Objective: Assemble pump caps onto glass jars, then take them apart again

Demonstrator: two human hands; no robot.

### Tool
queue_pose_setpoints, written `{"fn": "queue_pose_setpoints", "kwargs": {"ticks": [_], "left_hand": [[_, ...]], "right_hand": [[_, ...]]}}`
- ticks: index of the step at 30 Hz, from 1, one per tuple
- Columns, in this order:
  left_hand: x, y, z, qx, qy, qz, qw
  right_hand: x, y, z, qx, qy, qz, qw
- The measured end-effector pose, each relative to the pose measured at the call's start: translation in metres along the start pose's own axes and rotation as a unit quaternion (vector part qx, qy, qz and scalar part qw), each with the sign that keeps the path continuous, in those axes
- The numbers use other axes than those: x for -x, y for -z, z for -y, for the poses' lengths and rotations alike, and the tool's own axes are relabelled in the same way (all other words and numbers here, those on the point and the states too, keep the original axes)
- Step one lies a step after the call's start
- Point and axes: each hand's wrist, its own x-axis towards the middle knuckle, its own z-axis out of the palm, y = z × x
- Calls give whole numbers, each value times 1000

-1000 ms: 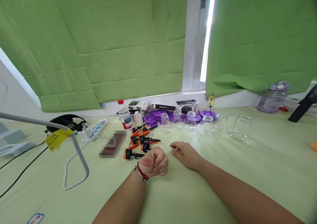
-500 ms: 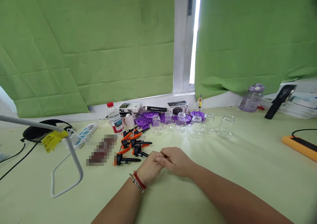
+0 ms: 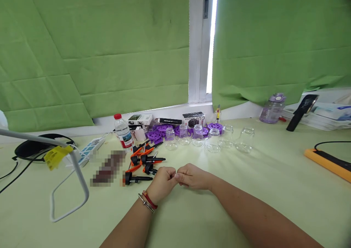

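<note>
My left hand [image 3: 163, 184], with a red cord and a metal bangle at its wrist, rests on the table with its fingers curled closed. Against its thumb side lies my right hand [image 3: 194, 176], closed as well, the two touching at the thumbs. I see no object in either hand. Just left of the hands is a pile of orange and black clamp-like tools [image 3: 144, 160]; the nearest black piece [image 3: 138, 178] is close to my left hand. Beyond them stands a row of clear glass jars [image 3: 213, 140], with purple openwork plastic pieces [image 3: 164, 129] behind.
A red-capped water bottle [image 3: 123, 133] stands behind the clamps. At left are a grey metal stand [image 3: 85, 186], a power strip [image 3: 91, 147] and cables. At right are an orange-edged case [image 3: 326, 161], a black handheld device [image 3: 301, 113] and a lilac bottle [image 3: 272, 109].
My hands have slid from an overlapping clasp to touching side by side at the thumbs. The whole view has shifted slightly, moving the table items a little left.
</note>
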Motion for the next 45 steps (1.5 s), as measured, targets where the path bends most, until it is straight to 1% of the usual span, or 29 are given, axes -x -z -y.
{"fn": "queue_pose_setpoints", "kwargs": {"ticks": [1,3,6,10,16,19,20,22,23,24,25,26,27,28,30,32,34,36,38,42,45], "left_hand": [[0,1,0,3,5,6,1000],[0,4,0,18,1,42,999],[1,6,1,50,-9,89,995],[1,7,4,51,-18,87,995],[0,6,4,35,-10,72,997],[0,9,1,26,-8,34,999],[-1,11,1,22,-8,6,1000],[-1,20,0,-14,8,-92,996],[-1,26,0,-49,27,-166,985],[0,34,1,-115,72,-239,962],[0,41,3,-184,131,-286,931],[0,48,4,-241,183,-304,903],[0,54,7,-283,223,-298,884],[0,59,9,-308,261,-277,872],[-1,63,12,-328,304,-220,867],[-2,61,15,-338,311,-184,869],[-2,58,16,-346,302,-171,872],[-3,55,16,-349,294,-166,874],[-2,54,15,-349,289,-164,876],[-1,57,13,-343,284,-174,878],[1,59,10,-321,279,-210,880]], "right_hand": [[0,0,-2,-21,-1,10,1000],[-1,-1,-6,-46,1,30,999],[-2,-1,-9,-51,6,47,998],[-2,-1,-9,-50,1,35,998],[-3,-4,-7,-60,-2,21,998],[-4,-7,-9,-41,3,-16,999],[-4,-7,-10,-36,-4,-31,999],[-6,-6,-15,-33,-31,-75,996],[-7,-4,-17,-33,-45,-108,993],[-8,-1,-20,-30,-59,-157,985],[-9,3,-24,-24,-74,-219,973],[-9,8,-27,-14,-88,-285,954],[-10,13,-30,-1,-103,-355,929],[-9,20,-32,13,-118,-416,902],[-6,33,-37,40,-144,-510,847],[-1,47,-41,65,-161,-573,801],[5,58,-46,100,-176,-621,757],[11,67,-52,136,-206,-649,720],[14,73,-60,158,-255,-648,700],[15,80,-73,183,-348,-583,711],[15,82,-79,207,-390,-550,709]]}}
